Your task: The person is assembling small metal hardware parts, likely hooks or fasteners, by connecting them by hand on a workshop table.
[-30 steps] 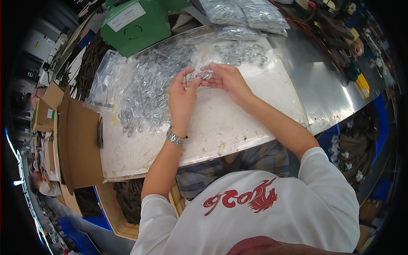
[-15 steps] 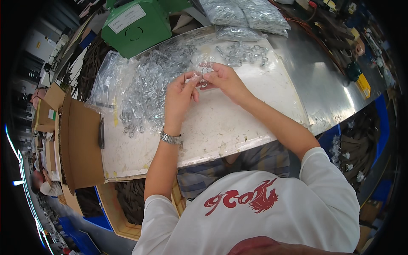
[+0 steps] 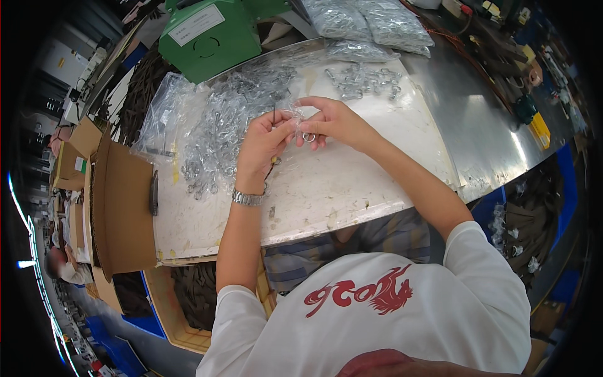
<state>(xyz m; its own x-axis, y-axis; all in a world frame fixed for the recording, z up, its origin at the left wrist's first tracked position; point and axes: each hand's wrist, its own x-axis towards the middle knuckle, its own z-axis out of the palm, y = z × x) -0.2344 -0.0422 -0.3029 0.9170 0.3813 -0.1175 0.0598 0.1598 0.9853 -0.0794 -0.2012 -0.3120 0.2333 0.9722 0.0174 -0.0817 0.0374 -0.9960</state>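
Note:
My left hand (image 3: 262, 141), a metal watch on its wrist, is closed in a pinch near the middle of the white table. A thin dark rod (image 3: 274, 105) sticks up from its fingers. My right hand (image 3: 333, 122) meets it, thumb and fingers closed round a small metal hook with a ring (image 3: 308, 137). Clear plastic film (image 3: 298, 114) shows between both sets of fingertips. Left of my hands spreads a heap of plastic-wrapped metal hooks (image 3: 223, 125). Beyond my right hand lie several loose metal hooks (image 3: 364, 81).
A green machine (image 3: 210, 41) stands at the far left, with full clear bags (image 3: 370, 25) to its right. A cardboard box (image 3: 122, 207) borders the table's left side. A large plastic bag (image 3: 164, 116) lies by the heap. Dark strips (image 3: 534, 220) fill a blue bin at right.
The metal hook has turned and dropped lower in my right fingers, so mainly its ring shows. My hands have drawn closer together at the film. The view has shifted slightly.

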